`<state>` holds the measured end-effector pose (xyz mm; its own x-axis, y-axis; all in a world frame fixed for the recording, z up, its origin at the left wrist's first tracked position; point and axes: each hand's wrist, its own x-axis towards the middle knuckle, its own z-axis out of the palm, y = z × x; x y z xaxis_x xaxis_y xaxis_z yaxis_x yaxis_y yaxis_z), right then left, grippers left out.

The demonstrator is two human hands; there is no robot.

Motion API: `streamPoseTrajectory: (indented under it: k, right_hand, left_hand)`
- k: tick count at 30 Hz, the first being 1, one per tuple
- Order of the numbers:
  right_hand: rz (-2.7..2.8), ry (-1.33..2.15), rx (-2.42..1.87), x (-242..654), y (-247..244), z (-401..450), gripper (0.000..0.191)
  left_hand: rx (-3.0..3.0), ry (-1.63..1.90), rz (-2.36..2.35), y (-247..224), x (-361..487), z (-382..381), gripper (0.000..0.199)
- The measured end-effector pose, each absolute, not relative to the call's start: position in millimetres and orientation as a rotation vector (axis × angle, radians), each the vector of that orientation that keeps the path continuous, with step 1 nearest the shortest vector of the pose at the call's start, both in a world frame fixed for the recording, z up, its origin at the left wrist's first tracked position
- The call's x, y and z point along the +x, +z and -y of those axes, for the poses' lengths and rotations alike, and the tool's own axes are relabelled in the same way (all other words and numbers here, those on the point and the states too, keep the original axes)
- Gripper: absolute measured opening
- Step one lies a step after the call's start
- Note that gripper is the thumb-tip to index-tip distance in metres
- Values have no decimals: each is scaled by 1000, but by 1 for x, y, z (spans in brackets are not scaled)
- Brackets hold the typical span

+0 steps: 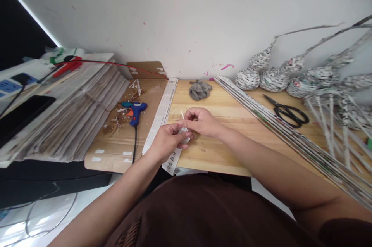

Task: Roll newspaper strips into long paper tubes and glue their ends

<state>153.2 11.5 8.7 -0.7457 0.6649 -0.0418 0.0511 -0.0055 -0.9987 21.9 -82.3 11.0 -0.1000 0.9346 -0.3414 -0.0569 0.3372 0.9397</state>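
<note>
A small piece of whitish paper (pixel 185 135) is held between my two hands above the front part of the wooden table. My left hand (pixel 168 140) grips it from the left, fingers closed round it. On its upper right side, my right hand (pixel 200 122) pinches it with thumb and fingers. A thin white tip (pixel 182 114) sticks up between the hands. Below and beside my left hand runs a stack of printed newspaper strips (pixel 159 123). Behind my right hand lies a crumpled grey cloth (pixel 200 90). My fingers hide part of the held paper.
At left are a blue glue gun (pixel 135 113) on cardboard (pixel 113 158), a tall newspaper stack (pixel 84 115) and a black phone (pixel 26 117). At right lie long paper rolls (pixel 267 125), black scissors (pixel 287 113) and several woven paper shapes (pixel 274 79).
</note>
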Motion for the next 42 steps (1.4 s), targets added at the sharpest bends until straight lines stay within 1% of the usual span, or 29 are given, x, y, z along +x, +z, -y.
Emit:
streamPoseTrajectory:
  k: [4, 9, 12, 17, 20, 26, 29, 33, 36, 42]
  right_hand:
    - [1865, 1972, -595, 157, 13, -18, 31]
    - [1866, 1842, -663, 157, 12, -20, 34]
    - [1846, 1828, -694, 156, 10, -16, 36]
    - [1818, 1810, -709, 154, 6, -14, 38]
    - [1820, 1800, -697, 154, 5, -15, 37]
    - [1844, 1733, -770, 152, 5, -13, 37]
    - [1833, 1831, -745, 153, 8, -13, 35]
    - [1819, 2010, -546, 157, 12, -18, 27]
    - [1799, 1995, -525, 158, 11, -20, 24]
    - [1750, 1947, -619, 155, 7, -19, 30]
  left_hand:
    - [865, 1039, -1392, 10, 21, 82, 26]
    - [885, 1054, -1348, 11, 25, 84, 28]
    - [927, 1040, -1351, 13, 27, 86, 29]
    - [953, 1044, -1341, 13, 27, 87, 23]
    - [1008, 1059, -1302, 9, 27, 88, 25]
    - [891, 1065, -1299, 9, 29, 88, 25]
    - [854, 1032, -1302, 12, 27, 87, 26]
    - [806, 1010, -1326, 12, 23, 86, 28]
    - [814, 1014, -1317, 10, 23, 85, 29]
    - [823, 1062, -1349, 11, 26, 88, 29]
